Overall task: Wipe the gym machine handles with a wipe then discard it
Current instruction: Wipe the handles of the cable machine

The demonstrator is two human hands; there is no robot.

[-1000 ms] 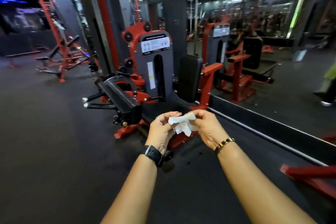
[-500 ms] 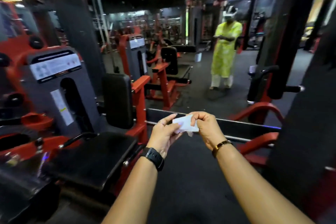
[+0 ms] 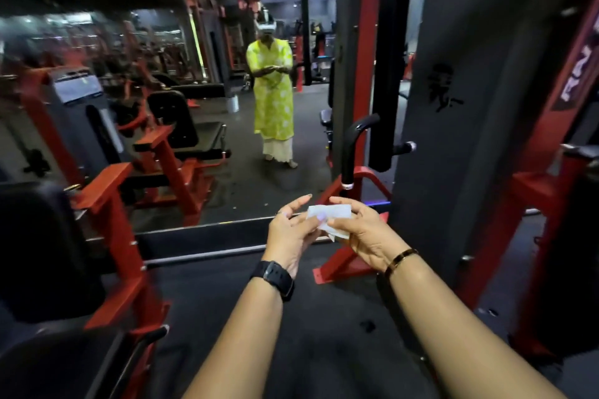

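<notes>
Wipe (image 3: 330, 211) is small, white and folded. I hold it up between my two hands, a bit right of the middle of the frame. Just above it stands a black curved handle (image 3: 348, 152) with a silver ring at its lower end. It shows in full above my fingers. A short bar (image 3: 405, 147) with a silver tip sticks out to the right of it. Both are part of a machine with a red frame (image 3: 363, 58) and a big dark panel (image 3: 470, 107) that fills the right side. At the lower left is a black seat (image 3: 42, 253) beside a red post (image 3: 120, 236).

A wide mirror (image 3: 227, 181) fills the upper left. In it I see more red machines and a person (image 3: 274, 100) in a yellow dress and a white headset, hands together at the chest. The floor (image 3: 324, 350) is dark. The room is dim, with a few small lights on the ceiling.

My left hand (image 3: 291, 236), with a black watch (image 3: 275, 278) on the wrist, pinches the left edge of the wipe, and one finger points out straight. My right hand (image 3: 366, 236), with a gold bracelet (image 3: 400, 259), has its fingers curled round the right side of the wipe. The two hands are very close together.
</notes>
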